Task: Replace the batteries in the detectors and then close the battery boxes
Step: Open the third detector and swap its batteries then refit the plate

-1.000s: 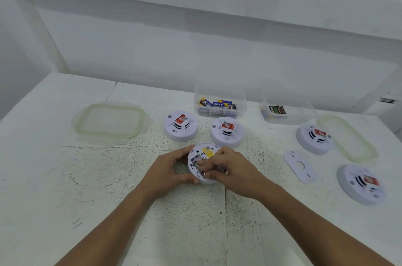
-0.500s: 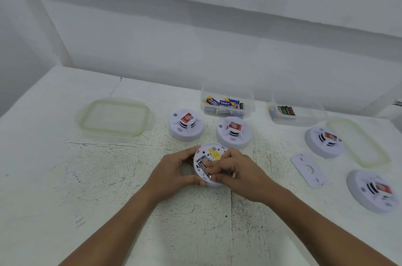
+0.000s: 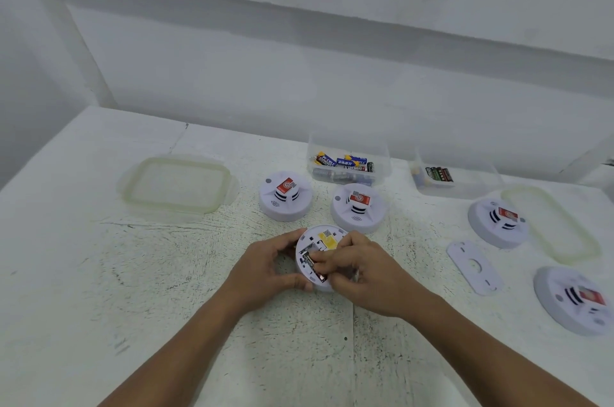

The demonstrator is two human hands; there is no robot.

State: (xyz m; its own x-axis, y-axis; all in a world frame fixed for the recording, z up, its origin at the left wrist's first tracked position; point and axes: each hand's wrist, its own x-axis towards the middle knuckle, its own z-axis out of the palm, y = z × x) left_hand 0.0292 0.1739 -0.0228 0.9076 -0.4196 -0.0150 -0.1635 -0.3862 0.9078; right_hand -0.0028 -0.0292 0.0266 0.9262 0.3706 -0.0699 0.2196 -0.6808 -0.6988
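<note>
White plastic detector (image 3: 324,240), upturned on the table (image 3: 166,273), is gripped at its rim by the left hand (image 3: 262,270). A battery (image 3: 310,263), pinched by the right hand (image 3: 365,277), is seen sunk deeper into the bay; seating is judged nearly done.

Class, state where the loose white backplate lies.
In the head view, the backplate lies flat on the table's right side, between the right hand and the near-right detector.

A round white detector (image 3: 314,235) is turned back-up, its battery bay uncovered. A dark battery (image 3: 310,263) is seated along the left side.
</note>
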